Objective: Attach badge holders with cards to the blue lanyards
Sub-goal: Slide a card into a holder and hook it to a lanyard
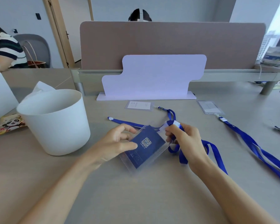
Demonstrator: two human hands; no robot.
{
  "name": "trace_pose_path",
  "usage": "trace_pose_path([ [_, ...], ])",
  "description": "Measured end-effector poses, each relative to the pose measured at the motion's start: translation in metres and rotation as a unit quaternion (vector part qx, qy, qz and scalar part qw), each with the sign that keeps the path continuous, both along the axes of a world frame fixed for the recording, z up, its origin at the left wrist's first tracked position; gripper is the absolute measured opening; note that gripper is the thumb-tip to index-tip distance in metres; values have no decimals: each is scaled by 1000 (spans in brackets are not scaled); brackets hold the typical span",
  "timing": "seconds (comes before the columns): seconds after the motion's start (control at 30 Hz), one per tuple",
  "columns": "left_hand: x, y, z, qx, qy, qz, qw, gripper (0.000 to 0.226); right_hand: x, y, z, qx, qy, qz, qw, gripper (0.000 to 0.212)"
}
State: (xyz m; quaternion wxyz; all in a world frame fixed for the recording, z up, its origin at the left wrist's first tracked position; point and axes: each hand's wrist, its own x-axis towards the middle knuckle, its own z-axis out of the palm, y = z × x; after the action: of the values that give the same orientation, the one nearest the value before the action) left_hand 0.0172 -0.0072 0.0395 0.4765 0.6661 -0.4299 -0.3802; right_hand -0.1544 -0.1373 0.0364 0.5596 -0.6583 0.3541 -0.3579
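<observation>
A clear badge holder (153, 152) with a dark blue card bearing a QR code is held above the grey table. My left hand (118, 143) pinches its left edge, thumb on the front. My right hand (184, 139) grips the clip end of a blue lanyard (213, 149) at the holder's top corner. That lanyard loops under my right wrist. A second holder (139, 105) with a white card lies further back. A third holder (209, 107) lies at the right, joined to another blue lanyard (255, 146). Another lanyard strap (124, 122) lies behind my left hand.
A white bucket (55, 123) stands at the left, with snack packets (8, 125) beside it. A pale lilac board (152, 78) stands upright before the brown desk divider (168, 41). Other people sit at the far left and behind the divider.
</observation>
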Motion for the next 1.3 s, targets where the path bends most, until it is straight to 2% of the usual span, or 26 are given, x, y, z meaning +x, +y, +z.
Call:
trace_pose_path([
  [0.17, 4, -6, -6, -80, 17, 98, 992, 20, -13, -6, 12, 26, 11, 37, 999, 35],
  [0.23, 3, -7, -8, -101, 29, 122, 987, 17, -20, -8, 17, 7, 70, 68, 995, 27],
  [0.33, -2, -13, -4, -112, 60, 141, 982, 19, -29, -6, 22, -97, 175, 126, 972, 24],
  [0.4, -7, -20, 9, -114, 36, 152, 981, 26, -34, -2, 30, -127, 184, 152, 963, 25],
  [0.5, -11, -32, 37, -130, 4, 177, 976, 36, -42, 3, 46, -79, 188, 190, 960, 22],
  [0.6, -19, -43, 60, -109, -54, 164, 979, 36, -52, 7, 58, -58, 198, 222, 953, 21],
  [0.7, -29, -51, 72, -91, -89, 144, 981, 38, -61, 6, 57, -39, 162, 186, 968, 27],
  [0.87, -46, -69, 74, -64, -120, 100, 986, 42, -86, -2, 49, -4, 78, 150, 986, 24],
  [0.97, -65, -79, 74, -40, -107, 76, 991, 38, -98, -5, 51, 80, -5, 148, 986, 26],
  [1.03, -72, -89, 71, -21, -77, 70, 994, 43, -105, -6, 54, 138, -76, 140, 978, 23],
  [1.13, -80, -107, 63, -12, -11, 77, 997, 57, -108, -14, 51, 172, -144, 120, 967, 19],
  [1.3, -89, -136, 46, -77, 168, 113, 976, 56, -100, -40, 35, 182, -125, 71, 973, 21],
])
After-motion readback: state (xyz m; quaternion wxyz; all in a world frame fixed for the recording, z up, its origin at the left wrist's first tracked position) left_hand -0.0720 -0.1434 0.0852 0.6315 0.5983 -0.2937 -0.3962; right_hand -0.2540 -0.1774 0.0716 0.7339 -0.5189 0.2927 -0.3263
